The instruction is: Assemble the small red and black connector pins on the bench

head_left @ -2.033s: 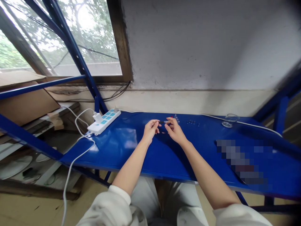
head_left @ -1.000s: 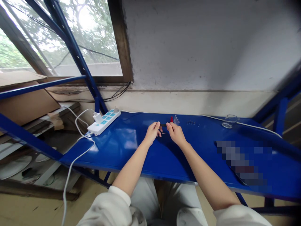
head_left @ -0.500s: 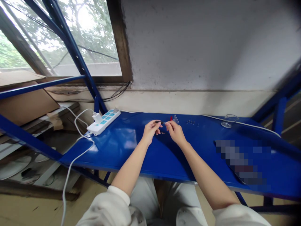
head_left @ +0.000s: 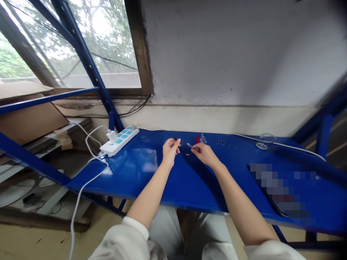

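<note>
My left hand point(head_left: 170, 150) is closed above the blue table, thumb and fingers pinching a small black piece point(head_left: 175, 139) mostly hidden by the fingers. To its right, my right hand point(head_left: 203, 153) pinches a short clear plastic tube point(head_left: 189, 145), which points left toward the other hand. The two held pieces are apart. Just behind the right hand lie a small red item point(head_left: 197, 138) and several clear tubes point(head_left: 202, 138). Between the hands, a tiny pale piece point(head_left: 188, 154) lies on the table.
Several tiny dark pieces point(head_left: 220, 142) lie right of the tubes. Farther right are a round clear container point(head_left: 261, 145) and a blurred-out dark flat object point(head_left: 279, 191). A white power strip point(head_left: 119, 141) sits on the left of the blue table point(head_left: 189, 191).
My hands have drawn apart. The clear tube has come away from the black piece and stays in my right hand; the black piece remains in my left.
</note>
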Demonstrator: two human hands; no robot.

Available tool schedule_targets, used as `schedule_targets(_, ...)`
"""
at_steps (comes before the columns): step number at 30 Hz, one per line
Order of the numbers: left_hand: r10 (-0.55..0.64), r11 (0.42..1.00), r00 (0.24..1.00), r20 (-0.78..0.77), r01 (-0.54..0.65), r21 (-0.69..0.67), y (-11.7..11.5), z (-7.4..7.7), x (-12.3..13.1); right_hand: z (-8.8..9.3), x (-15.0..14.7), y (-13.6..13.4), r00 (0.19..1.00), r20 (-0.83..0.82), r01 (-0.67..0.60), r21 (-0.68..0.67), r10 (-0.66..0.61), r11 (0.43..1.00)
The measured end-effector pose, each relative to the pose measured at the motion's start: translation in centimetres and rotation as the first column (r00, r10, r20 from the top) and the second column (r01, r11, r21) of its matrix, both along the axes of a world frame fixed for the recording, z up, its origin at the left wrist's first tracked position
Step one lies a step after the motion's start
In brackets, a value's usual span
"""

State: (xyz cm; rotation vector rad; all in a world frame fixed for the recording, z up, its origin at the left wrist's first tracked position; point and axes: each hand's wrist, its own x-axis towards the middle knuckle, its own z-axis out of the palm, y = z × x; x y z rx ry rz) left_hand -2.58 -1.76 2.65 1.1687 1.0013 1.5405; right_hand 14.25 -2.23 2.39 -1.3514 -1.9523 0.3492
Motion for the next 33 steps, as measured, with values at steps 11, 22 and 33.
schedule_targets(11,0.003,0.976,0.428,-0.904,0.195,0.096,0.2,0.1,3.4,0.3,3.9,0.4,0.925,0.184,0.380,-0.366,-0.334,0.850)
schedule_targets(22,0.071,0.991,0.354,-0.932,0.081,0.106,2.2,-2.6,6.3,-0.9,2.8,0.4,0.831,0.337,0.537,-0.273,-0.443,0.798)
schedule_targets(33,0.255,0.946,0.369,-0.894,0.099,0.310,1.4,-2.4,5.4,-1.1,2.9,0.6,0.835,0.344,0.534,-0.312,-0.430,0.786)
